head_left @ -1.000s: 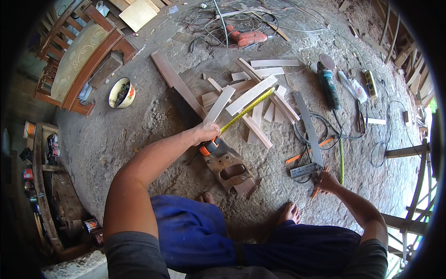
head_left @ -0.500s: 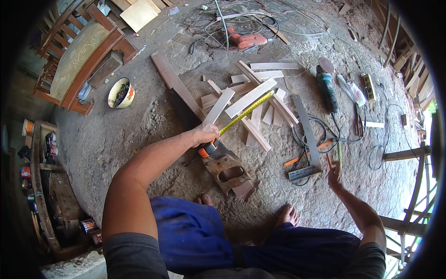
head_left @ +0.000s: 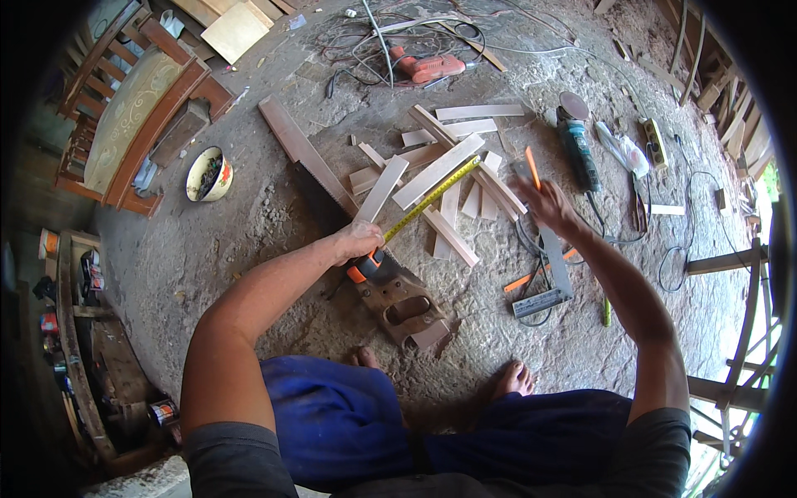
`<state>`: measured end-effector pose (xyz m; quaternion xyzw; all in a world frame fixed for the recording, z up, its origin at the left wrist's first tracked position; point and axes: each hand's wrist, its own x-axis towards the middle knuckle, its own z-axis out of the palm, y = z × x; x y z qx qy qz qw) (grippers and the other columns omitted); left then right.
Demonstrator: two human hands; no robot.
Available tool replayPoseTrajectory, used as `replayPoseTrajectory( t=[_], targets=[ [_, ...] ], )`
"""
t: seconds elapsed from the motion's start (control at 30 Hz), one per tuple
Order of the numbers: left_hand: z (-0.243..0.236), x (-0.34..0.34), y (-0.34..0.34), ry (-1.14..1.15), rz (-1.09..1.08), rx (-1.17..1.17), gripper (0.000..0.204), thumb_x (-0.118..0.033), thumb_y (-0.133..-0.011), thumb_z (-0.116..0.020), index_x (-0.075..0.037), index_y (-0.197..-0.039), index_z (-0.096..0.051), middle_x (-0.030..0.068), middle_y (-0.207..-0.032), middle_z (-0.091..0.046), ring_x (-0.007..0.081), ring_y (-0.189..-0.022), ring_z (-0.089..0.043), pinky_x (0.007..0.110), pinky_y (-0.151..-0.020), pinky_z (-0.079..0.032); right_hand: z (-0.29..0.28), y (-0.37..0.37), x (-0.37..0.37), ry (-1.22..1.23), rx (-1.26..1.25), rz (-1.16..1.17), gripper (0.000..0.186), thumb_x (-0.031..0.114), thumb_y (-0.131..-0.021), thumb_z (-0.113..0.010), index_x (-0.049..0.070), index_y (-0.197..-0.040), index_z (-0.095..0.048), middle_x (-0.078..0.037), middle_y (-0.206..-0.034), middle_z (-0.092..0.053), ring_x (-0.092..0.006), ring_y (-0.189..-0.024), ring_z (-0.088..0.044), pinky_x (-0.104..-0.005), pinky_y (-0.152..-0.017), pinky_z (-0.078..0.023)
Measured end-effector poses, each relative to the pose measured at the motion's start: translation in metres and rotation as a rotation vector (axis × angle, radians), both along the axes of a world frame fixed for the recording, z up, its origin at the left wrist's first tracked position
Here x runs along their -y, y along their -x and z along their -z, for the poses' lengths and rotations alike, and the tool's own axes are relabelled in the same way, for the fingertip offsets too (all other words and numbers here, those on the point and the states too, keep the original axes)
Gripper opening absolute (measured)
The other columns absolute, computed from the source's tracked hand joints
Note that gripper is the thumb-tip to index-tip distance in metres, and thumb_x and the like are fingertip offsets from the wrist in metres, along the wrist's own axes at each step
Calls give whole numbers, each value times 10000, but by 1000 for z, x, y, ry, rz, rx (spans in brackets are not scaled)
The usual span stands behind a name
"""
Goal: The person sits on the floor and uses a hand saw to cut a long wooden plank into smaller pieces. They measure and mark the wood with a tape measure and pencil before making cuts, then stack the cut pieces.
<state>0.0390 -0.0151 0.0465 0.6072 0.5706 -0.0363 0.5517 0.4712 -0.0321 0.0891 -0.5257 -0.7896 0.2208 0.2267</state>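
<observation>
Just beyond our bare feet, a handsaw lay on the rough floor, handle toward us, probably for easy reach. Past its handle, our left hand gripped a tape measure, seemingly steadying the case so that the yellow blade ran straight beside a pale wood strip. Rightward lay a metal square; our blurred right hand was over its long arm, fingers closed on an orange pencil. We couldn't tell whether it touched. Farther off, a grinder and red drill rested, perhaps set apart to leave the wood room.
</observation>
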Motion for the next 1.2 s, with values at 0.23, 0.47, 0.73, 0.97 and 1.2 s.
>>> replayPoseTrajectory(
  t=[0.23, 0.47, 0.73, 0.97, 1.2],
  targets=[
    [6, 0, 5, 16, 12, 36, 159, -189, -889, -592, -49, -886, -670, 37, -769, -661, 112, -669, -601, 285, -621, -504, -24, 70, -68, 453, -314, 184, 732, 676, -982, -386, 42, -1105, -731, -103, -715, -640, -179, -636, -640, -336, -615, -528],
    [5, -1, 5, 89, -19, 22, 178, -208, -912, -571, -54, -928, -661, 41, -788, -673, 109, -679, -607, 282, -628, -518, 1, 89, -110, 258, -350, -139, 266, 281, -874, -693, 27, -948, -721, -66, -809, -717, -155, -748, -689, -332, -706, -561],
    [0, 0, 7, 131, -38, 90, 198, -225, -932, -570, -46, -927, -656, 51, -791, -682, 107, -671, -620, 278, -616, -525, 9, 102, -113, 63, -169, -188, 133, 191, -864, -682, 117, -971, -710, -53, -832, -702, -230, -822, -698, -346, -739, -552],
    [10, -1, 13, 135, -22, 172, 183, -217, -944, -574, -49, -956, -645, 54, -803, -685, 109, -691, -630, 280, -623, -525, 20, 113, -115, -269, 345, -308, 347, 68, -778, -706, 201, -1087, -620, -34, -1078, -609, -294, -980, -676, -431, -729, -570],
    [8, -1, 12, 123, -42, 148, 175, -205, -933, -574, -44, -910, -639, 28, -777, -638, 102, -681, -590, 281, -613, -498, 29, 118, -126, -171, 433, -269, 311, 94, -788, -712, 164, -1070, -603, -79, -1222, -618, -327, -1008, -680, -443, -714, -582]
  ],
)
